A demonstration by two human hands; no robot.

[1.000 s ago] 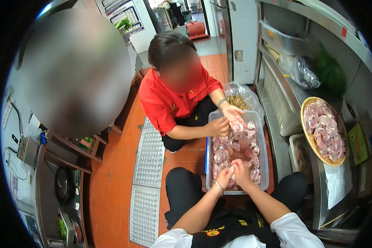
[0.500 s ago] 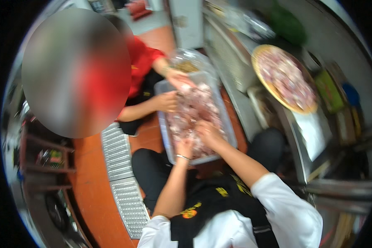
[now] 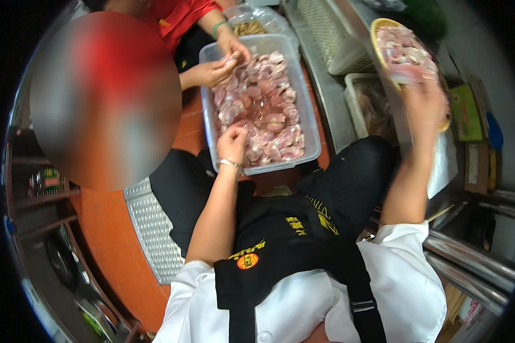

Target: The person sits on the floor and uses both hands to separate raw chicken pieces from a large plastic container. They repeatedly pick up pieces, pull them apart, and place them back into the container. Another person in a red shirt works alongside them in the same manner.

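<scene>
A clear plastic tub [image 3: 310, 134] between my knees holds many pale pink pieces of raw meat [image 3: 274, 121], with reddish liquid in the middle. My left hand [image 3: 233, 146] is over the tub's near left corner, fingers curled closed at the meat; what they grip is hidden. Out to the right, my right hand [image 3: 424, 100] is over a round yellow-rimmed tray [image 3: 376, 35] spread with similar meat. Motion blurs this hand, but a smeared pink piece of raw meat [image 3: 407, 74] shows at its closed fingertips.
Across the tub, a co-worker's hands [image 3: 222, 70] meet over its far left side. Behind it stands a clear bag [image 3: 263, 18] with brownish contents. A white basket [image 3: 357, 108] sits under the tray, beside a metal counter [image 3: 320, 74]. Dark shelves [image 3: 43, 220] line the left.
My right hand has left the tub and swung right to the tray with a piece of meat. My left hand stays at the tub. The view has shifted, and the co-worker's hands have come together.
</scene>
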